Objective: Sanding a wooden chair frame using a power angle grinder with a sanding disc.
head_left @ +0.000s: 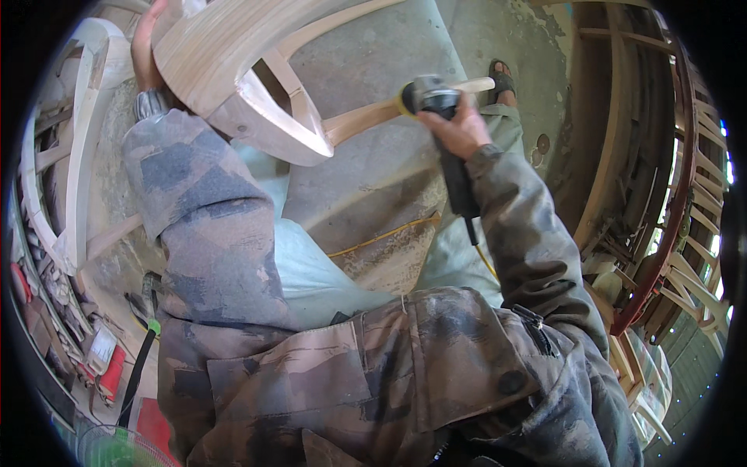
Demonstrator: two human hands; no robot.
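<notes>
My right hand (463,128) is wrapped around a black angle grinder (455,167). The grinder's yellow-edged disc (406,99) is against a slender wooden leg of an unpainted chair (214,58). This chair lies tipped over in front of me, its broad pale panel toward the upper left. At the panel's left edge, my left hand (146,47) grips the chair; its fingers are mostly hidden behind the wood and cut off by the upper rim. A yellow cord (488,263) runs from the grinder's tail.
Another bare wooden chair frame (78,148) stands at the left. A brush (101,350), a red object (115,373) and a green fan (117,447) are at the lower left. On the right are wooden boards (607,117), a dark red curved rail (685,156) and more chair parts (692,284).
</notes>
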